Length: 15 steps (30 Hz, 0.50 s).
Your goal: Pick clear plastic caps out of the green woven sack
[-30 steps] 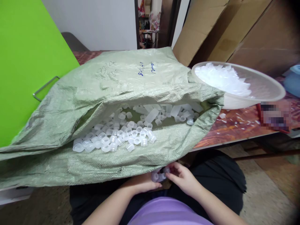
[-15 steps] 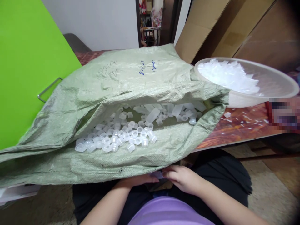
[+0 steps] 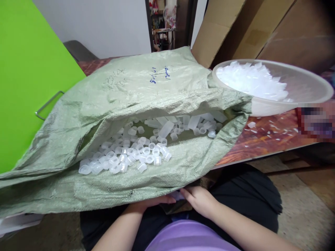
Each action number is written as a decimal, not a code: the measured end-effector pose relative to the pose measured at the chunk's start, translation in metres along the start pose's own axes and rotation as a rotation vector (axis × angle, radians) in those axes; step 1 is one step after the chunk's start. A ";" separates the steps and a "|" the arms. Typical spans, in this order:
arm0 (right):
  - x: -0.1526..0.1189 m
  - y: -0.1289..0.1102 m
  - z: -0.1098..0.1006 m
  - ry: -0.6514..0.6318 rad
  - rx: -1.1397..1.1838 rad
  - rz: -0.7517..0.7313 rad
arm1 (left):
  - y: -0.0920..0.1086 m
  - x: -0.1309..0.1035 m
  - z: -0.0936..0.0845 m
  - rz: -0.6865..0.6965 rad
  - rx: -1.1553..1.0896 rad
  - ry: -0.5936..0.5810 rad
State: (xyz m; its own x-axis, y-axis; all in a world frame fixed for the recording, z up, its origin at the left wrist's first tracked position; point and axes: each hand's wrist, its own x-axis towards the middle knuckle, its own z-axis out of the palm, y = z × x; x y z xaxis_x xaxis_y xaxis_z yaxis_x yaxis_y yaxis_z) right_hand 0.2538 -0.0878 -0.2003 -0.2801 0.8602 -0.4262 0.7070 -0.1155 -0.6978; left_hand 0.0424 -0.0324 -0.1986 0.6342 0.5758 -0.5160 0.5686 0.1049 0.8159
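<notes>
My left hand (image 3: pixel 157 201) is low over my lap, mostly tucked under the front edge of a pale green woven sack (image 3: pixel 141 78). Only its thumb side shows, close to some small translucent plastic pieces (image 3: pixel 178 195). Facing it, my right hand (image 3: pixel 201 199) bends its fingers in at the same spot, and its fingertips are partly hidden. What either hand grips cannot be made out. The sack lies open on the table, with many small clear plastic caps (image 3: pixel 146 150) spilled on its lower flap. Several flat, frosted plastic strips (image 3: pixel 166 129) lie deeper in its mouth.
To the right, a translucent bowl (image 3: pixel 309 82) holds a heap of white plastic pieces (image 3: pixel 251 81). Scraps lie on the red-brown table (image 3: pixel 235 151) below it. A bright green panel (image 3: pixel 23 69) with a metal handle stands at left. Cardboard boxes (image 3: pixel 222 28) lean behind.
The view has shifted slightly, so the sack and bowl sit a little further left. My right hand's fingers have moved a bit; both hands stay together under the sack's edge.
</notes>
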 end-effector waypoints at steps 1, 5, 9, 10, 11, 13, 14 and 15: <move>-0.001 0.001 -0.001 0.030 -0.031 -0.053 | -0.003 0.001 -0.001 -0.005 0.024 0.031; -0.006 0.006 -0.002 -0.035 -0.020 -0.109 | -0.013 0.003 -0.002 -0.011 0.079 0.033; -0.008 0.007 0.001 -0.013 -0.019 -0.057 | -0.017 0.005 0.001 -0.013 0.102 0.018; -0.008 0.005 0.001 0.010 -0.023 -0.097 | -0.016 0.005 0.001 -0.011 0.107 0.022; -0.007 0.004 0.002 0.022 -0.010 -0.125 | -0.016 0.005 0.001 -0.008 0.111 0.019; -0.005 0.002 0.005 0.016 0.051 -0.123 | -0.015 0.005 0.001 -0.004 0.115 -0.008; -0.003 0.001 0.006 0.018 0.088 -0.091 | -0.014 0.004 0.001 -0.012 0.120 -0.019; -0.002 0.000 0.008 0.030 0.116 -0.057 | -0.014 0.004 0.001 -0.027 0.126 -0.015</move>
State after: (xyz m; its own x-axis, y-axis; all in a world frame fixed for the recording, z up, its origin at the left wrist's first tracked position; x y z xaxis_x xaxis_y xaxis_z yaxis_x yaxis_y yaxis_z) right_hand 0.2489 -0.0932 -0.2040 -0.2966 0.8813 -0.3678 0.6104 -0.1213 -0.7828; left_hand 0.0370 -0.0324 -0.2124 0.6252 0.5619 -0.5417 0.6460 0.0170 0.7632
